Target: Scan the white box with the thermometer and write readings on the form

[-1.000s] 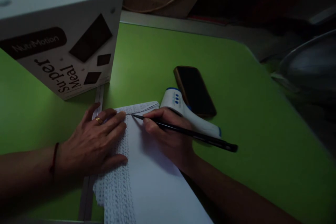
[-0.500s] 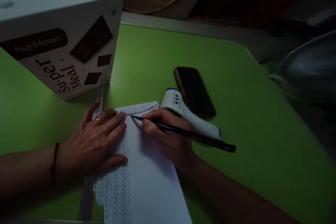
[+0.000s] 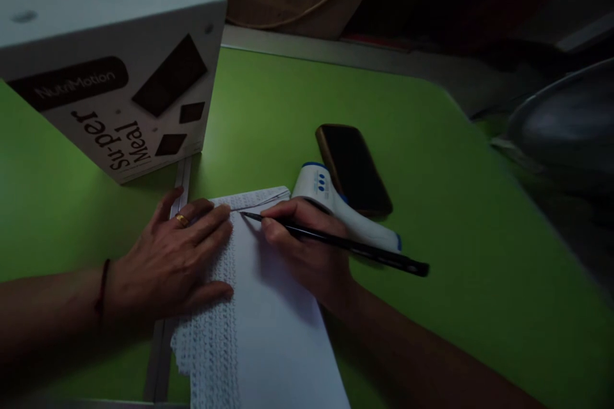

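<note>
Sheets of white paper (image 3: 283, 339) lie on the green table, their left part covered in dense rows of writing and the right part blank. My left hand (image 3: 180, 255) rests flat across the written side, fingers stretched out, a gold ring on one finger. A slim black pen (image 3: 345, 243) is pinched in my right hand (image 3: 311, 249), its tip at the upper part of the sheet beside the written columns. Just past that hand lies a white and blue infrared thermometer (image 3: 352, 214), partly hidden by it.
A dark phone (image 3: 357, 169) in a brown case lies behind the thermometer. At the back left stands a large white NutriMotion box (image 3: 163, 32). A metal strip (image 3: 160, 358) crosses the green tabletop (image 3: 460, 236). A shiny rounded object (image 3: 570, 121) sits beyond the right edge.
The view has shifted very slightly, so the box sits a little lower in it. Both hands and the pen keep nearly the same place on the paper.
</note>
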### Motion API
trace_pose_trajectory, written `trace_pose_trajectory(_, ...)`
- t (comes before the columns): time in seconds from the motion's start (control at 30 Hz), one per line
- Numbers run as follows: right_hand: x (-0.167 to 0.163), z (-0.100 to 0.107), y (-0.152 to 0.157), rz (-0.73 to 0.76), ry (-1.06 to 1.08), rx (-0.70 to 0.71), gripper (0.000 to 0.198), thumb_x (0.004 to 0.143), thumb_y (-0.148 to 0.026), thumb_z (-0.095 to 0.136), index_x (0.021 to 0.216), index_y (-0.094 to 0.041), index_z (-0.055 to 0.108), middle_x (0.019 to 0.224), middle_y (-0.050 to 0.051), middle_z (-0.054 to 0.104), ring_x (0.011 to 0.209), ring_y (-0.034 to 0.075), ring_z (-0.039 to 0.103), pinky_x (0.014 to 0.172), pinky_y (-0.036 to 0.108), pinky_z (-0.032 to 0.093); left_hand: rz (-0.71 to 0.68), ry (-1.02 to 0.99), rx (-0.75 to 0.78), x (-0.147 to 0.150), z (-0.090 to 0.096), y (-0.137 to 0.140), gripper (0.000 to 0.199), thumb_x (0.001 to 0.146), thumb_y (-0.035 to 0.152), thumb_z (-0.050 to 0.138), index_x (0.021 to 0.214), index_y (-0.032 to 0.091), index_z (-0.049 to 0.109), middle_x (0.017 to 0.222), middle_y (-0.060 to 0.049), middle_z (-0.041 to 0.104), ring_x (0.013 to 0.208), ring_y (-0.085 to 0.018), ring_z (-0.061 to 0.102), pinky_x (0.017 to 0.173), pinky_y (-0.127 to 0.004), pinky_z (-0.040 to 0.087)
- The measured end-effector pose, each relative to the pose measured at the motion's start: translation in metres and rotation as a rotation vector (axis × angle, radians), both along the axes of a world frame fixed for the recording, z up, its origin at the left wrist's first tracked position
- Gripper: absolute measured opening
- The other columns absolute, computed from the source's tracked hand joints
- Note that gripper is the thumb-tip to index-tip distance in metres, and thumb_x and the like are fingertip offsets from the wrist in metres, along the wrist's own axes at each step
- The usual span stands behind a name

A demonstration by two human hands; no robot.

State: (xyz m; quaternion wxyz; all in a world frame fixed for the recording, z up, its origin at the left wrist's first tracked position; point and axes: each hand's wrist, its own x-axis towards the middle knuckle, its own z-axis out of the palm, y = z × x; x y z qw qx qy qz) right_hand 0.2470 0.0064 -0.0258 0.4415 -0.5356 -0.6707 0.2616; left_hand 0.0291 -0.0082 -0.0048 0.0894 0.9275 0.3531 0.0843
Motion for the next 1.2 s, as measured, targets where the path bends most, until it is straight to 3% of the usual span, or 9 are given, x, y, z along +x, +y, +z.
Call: trace_pose_trajectory(1.2,0.0003,-0.0008,0.0002,-0.006,0.004,0.025,0.009,0.075,-0.022,0.059,0.067,-0.022,0.062,0.057,-0.003,0.062,0.052,0.012,0.056,0.051,0.026,0.046,0.0,-0.025,0.053,0.0003,-0.0036,-0.0007,0.059,0.097,0.056,0.054,0.134,0.011,0.056,0.143,-0.015,0.058,0.131,-0.035,0.05,0.119,-0.061,0.018)
